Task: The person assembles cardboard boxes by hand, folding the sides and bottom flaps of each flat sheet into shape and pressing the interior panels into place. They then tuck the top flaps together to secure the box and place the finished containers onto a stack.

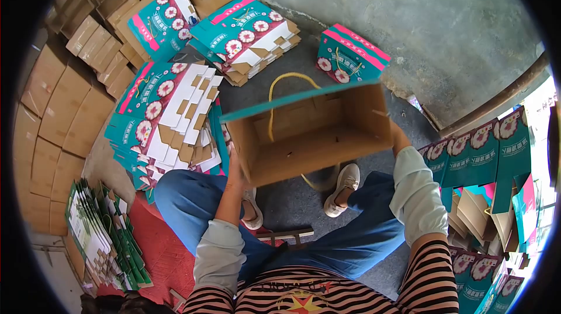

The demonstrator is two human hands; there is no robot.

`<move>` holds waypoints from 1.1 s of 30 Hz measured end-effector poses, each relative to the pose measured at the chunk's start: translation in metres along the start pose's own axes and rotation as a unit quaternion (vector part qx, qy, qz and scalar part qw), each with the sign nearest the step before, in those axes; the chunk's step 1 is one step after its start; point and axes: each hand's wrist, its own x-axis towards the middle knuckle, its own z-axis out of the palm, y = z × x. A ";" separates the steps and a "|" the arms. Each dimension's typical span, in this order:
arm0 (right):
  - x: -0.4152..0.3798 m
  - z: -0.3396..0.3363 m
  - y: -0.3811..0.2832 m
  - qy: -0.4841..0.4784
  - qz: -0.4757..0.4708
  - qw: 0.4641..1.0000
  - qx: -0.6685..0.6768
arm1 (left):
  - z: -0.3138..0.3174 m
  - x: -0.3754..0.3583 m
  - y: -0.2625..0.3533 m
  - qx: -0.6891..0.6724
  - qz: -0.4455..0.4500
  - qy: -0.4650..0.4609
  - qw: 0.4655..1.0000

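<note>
A cardboard gift box [310, 133] is held up between my two hands, its open side facing me and its brown inside showing. A teal edge runs along its top, and a yellow rope handle [272, 99] loops out past it. My left hand [235, 169] grips the box's left end, with most of the fingers hidden behind the cardboard. On the opposite end my right hand [399, 139] holds the side panel, its fingers also mostly out of sight.
Flattened teal cartons [153, 109] are piled at left, with another stack [245, 30] behind. A folded-up teal box [352, 54] stands by the wall. Brown cartons [47, 103] line the left side; teal boxes [485, 150] are stacked at right. Green-white cartons [102, 235] lean lower left.
</note>
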 end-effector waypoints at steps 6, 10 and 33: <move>0.000 0.037 0.010 -0.055 0.067 0.996 -0.023 | -0.025 0.010 -0.016 0.122 -0.026 0.048 0.991; -0.003 0.069 0.020 0.044 0.113 0.989 -0.083 | -0.052 0.026 -0.043 0.273 -0.059 0.143 0.949; -0.001 0.142 0.030 -0.133 0.006 0.396 -0.908 | 0.033 0.007 -0.017 0.715 0.173 -0.067 0.674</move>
